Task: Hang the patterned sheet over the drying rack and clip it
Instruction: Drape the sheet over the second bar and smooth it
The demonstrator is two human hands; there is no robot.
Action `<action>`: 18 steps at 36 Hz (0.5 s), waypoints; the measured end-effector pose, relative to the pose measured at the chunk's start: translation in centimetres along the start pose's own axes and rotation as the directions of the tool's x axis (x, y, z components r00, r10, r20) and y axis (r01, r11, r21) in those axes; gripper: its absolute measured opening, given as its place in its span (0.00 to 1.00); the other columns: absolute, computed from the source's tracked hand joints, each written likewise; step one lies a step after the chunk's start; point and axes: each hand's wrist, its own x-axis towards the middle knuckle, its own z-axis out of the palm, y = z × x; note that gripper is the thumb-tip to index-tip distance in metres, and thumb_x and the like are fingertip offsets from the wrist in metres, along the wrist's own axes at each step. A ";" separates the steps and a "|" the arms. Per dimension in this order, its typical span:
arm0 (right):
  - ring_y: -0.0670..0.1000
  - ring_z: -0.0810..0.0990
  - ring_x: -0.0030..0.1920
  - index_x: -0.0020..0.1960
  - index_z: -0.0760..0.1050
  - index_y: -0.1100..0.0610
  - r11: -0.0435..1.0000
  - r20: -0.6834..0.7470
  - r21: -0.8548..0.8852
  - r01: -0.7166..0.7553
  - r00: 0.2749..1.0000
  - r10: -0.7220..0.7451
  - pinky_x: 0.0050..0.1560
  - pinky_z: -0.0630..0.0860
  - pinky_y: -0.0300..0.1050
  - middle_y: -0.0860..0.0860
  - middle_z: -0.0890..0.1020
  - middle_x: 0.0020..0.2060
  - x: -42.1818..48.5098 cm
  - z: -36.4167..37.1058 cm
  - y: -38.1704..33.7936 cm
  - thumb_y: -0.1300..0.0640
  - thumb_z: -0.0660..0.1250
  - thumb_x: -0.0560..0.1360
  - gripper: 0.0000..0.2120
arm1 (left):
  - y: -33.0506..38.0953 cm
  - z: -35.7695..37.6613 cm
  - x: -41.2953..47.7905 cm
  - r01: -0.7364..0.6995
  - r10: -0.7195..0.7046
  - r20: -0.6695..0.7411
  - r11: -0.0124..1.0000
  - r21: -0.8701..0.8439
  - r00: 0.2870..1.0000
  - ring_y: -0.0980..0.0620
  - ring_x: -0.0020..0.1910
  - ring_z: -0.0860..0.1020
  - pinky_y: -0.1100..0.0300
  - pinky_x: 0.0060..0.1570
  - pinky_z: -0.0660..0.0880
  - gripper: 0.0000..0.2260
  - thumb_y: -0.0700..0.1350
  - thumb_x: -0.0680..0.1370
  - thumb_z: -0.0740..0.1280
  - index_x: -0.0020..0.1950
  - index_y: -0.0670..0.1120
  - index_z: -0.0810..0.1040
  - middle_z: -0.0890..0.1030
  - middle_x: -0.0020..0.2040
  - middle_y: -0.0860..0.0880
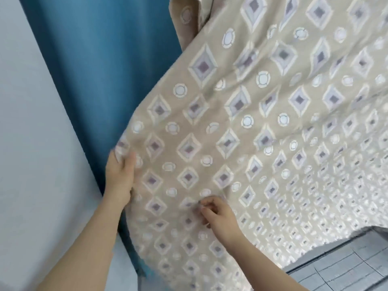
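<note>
While the left hand [119, 177] grips the side edge of the patterned sheet [262, 114], thumb on front and fingers tucked behind, the right hand [218, 215] pinches the cloth lower down with curled fingertips, both forearms reaching up, the sheet draped beside the blue curtain [94, 70].

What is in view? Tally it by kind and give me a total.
patterned sheet: 1
blue curtain: 1
hands: 2, the left hand and the right hand, both holding the sheet
total: 4
</note>
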 end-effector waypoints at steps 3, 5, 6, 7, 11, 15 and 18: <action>0.48 0.74 0.33 0.42 0.73 0.53 1.000 0.005 0.005 -0.027 1.000 0.027 0.31 0.71 0.30 0.49 0.77 0.36 0.1 0.1 0.4 0.67 0.61 0.76 0.10 | -1.4 0.4 -1.6 0.132 -0.171 0.316 0.981 0.143 0.933 0.56 0.45 0.77 0.70 0.42 0.75 0.16 0.38 0.75 0.67 0.62 0.49 0.70 0.78 0.46 0.54; 0.48 0.74 0.32 0.41 0.73 0.53 0.999 -0.011 -0.001 -0.048 0.999 0.048 0.32 0.71 0.33 0.49 0.77 0.37 0.1 0.1 0.8 0.66 0.62 0.76 0.10 | -1.9 0.6 -1.6 0.229 -0.352 0.470 0.926 0.300 0.809 0.53 0.47 0.79 0.60 0.47 0.77 0.24 0.43 0.66 0.76 0.59 0.49 0.73 0.80 0.47 0.52; 0.47 0.74 0.31 0.42 0.73 0.53 0.998 -0.019 -0.006 -0.058 0.998 0.058 0.33 0.71 0.34 0.49 0.77 0.36 0.1 0.1 1.0 0.66 0.62 0.76 0.09 | -2.0 0.6 -1.4 0.239 -0.415 0.507 0.895 0.377 0.756 0.52 0.47 0.80 0.58 0.48 0.77 0.23 0.45 0.63 0.78 0.55 0.49 0.76 0.81 0.47 0.51; 0.47 0.74 0.31 0.42 0.73 0.52 0.998 -0.028 -0.010 -0.068 0.997 0.068 0.33 0.71 0.34 0.48 0.77 0.36 0.1 0.1 1.2 0.65 0.62 0.76 0.09 | -2.2 0.8 -1.2 0.232 -0.452 0.524 0.871 0.432 0.722 0.52 0.47 0.80 0.59 0.47 0.77 0.19 0.43 0.63 0.78 0.51 0.49 0.77 0.82 0.46 0.51; 0.47 0.75 0.33 0.42 0.73 0.51 0.994 -0.036 -0.023 -0.108 0.994 0.107 0.30 0.70 0.31 0.52 0.77 0.40 -0.3 0.0 2.1 0.66 0.61 0.75 0.11 | -3.2 2.2 -0.6 0.213 -0.395 0.441 0.888 0.407 0.806 0.56 0.40 0.79 0.65 0.36 0.74 0.07 0.42 0.70 0.74 0.43 0.50 0.78 0.81 0.41 0.53; 0.47 0.75 0.30 0.42 0.74 0.54 0.983 -0.062 -0.017 -0.183 0.981 0.182 0.30 0.70 0.36 0.52 0.77 0.36 -1.2 -0.4 3.2 0.66 0.60 0.76 0.09 | -6.3 4.3 -1.2 0.275 -0.382 0.183 0.859 0.432 0.906 0.47 0.49 0.78 0.60 0.40 0.74 0.12 0.50 0.74 0.69 0.54 0.46 0.76 0.80 0.50 0.48; 0.48 0.74 0.31 0.40 0.74 0.58 0.977 -0.096 0.042 -0.207 0.973 0.210 0.30 0.70 0.33 0.52 0.77 0.33 -1.7 -1.0 3.7 0.67 0.59 0.77 0.10 | -8.2 6.7 -2.6 0.453 -0.545 -0.034 0.658 0.601 0.838 0.38 0.66 0.66 0.46 0.61 0.68 0.33 0.57 0.76 0.62 0.75 0.45 0.52 0.62 0.71 0.41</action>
